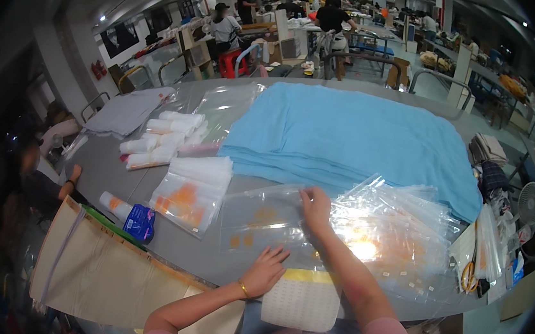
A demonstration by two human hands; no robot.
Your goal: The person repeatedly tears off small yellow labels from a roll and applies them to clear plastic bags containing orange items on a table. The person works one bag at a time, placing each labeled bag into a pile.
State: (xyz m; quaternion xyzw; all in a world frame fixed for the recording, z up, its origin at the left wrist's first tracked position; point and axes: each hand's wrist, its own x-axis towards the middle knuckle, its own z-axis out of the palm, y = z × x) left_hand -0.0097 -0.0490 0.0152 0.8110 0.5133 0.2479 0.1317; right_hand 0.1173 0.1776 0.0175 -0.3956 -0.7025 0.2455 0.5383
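Observation:
A clear plastic bag [263,215] with orange print lies flat on the grey table in front of me. My right hand [316,209] is at its upper right corner, fingers bent together on the edge. Below the bag, my left hand [264,273] rests with fingers spread, beside the top of a white sheet of small labels [300,305] that has a yellow strip. The sheet hangs over the table's near edge. To the right lies a spread pile of clear plastic bags [389,237], and to the left a neater stack of printed bags [191,192].
Folded blue fabric [354,137] covers the far side. Rolled white bags [167,135], grey cloth [128,112] and a blue-purple packet [140,222] lie leftward. Orange-handled scissors [468,276] and a fan [530,204] are right. Another person's hand [73,177] rests at the left edge.

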